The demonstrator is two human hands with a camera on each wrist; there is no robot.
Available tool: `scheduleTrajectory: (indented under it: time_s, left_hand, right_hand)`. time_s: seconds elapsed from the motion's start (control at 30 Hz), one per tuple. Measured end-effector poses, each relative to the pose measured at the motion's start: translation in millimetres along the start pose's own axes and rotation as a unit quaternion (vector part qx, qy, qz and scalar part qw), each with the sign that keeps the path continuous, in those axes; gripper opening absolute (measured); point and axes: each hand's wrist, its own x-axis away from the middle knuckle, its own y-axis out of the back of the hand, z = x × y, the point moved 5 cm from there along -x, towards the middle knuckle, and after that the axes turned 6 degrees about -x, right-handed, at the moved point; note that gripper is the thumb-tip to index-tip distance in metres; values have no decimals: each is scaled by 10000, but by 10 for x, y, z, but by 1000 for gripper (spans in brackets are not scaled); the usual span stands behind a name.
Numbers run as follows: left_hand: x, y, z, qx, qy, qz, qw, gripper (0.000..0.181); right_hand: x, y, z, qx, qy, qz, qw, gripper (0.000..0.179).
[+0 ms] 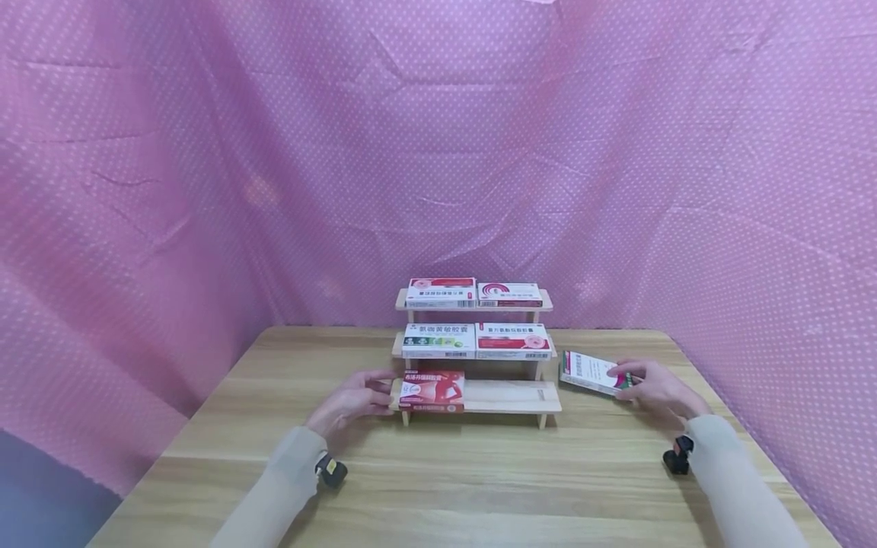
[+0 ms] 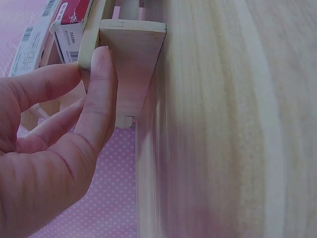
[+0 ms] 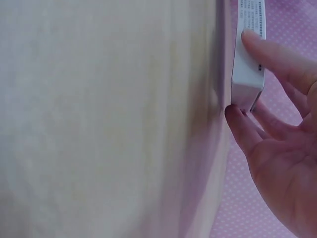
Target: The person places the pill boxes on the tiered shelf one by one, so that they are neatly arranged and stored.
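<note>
A small three-tier wooden display rack (image 1: 507,406) stands on the table with medicine boxes on its tiers. My left hand (image 1: 352,397) pinches the left end of the lowest board between thumb and fingers; the left wrist view shows this hand (image 2: 64,134) at the board's edge (image 2: 90,42). Beside those fingers a red medicine box (image 1: 432,391) lies on the lowest tier. To the right of the rack, my right hand (image 1: 654,387) holds a white and green medicine box (image 1: 588,371) by its near right end. In the right wrist view, the thumb lies on this box (image 3: 249,64).
Two boxes, one white and green (image 1: 438,340) and one white and red (image 1: 512,340), fill the middle tier. The top tier bears another pair, a left box (image 1: 441,292) and a right box (image 1: 510,294). Behind the wooden table (image 1: 438,479) hangs a pink dotted curtain (image 1: 438,152).
</note>
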Motion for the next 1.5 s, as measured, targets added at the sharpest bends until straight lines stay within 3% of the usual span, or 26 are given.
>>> scheduleTrajectory:
  time_s: [0.27,0.7,0.93,1.13,1.5]
  left_hand:
    - [5,-11,-24,-35,-111,201,9997,72]
    - [2,1,-7,97,46,-12,9999,69]
    - [-5,7,-3,1,-47,67,10000,69]
    - [-2,6,-13,-28,-74,61,9999,68]
    - [-11,1,-4,-42,33,-13,10000,68]
  right_hand:
    - [101,19,75,-468,183,-3,9987,57]
    - [208,19,236,-890,461,188,9948,59]
    - [301,52,249,-1096,435,346,9924,58]
    - [372,40,246,-1523,727,608,9838,53]
    - [356,-110,410,-1460,747,902,9823,52]
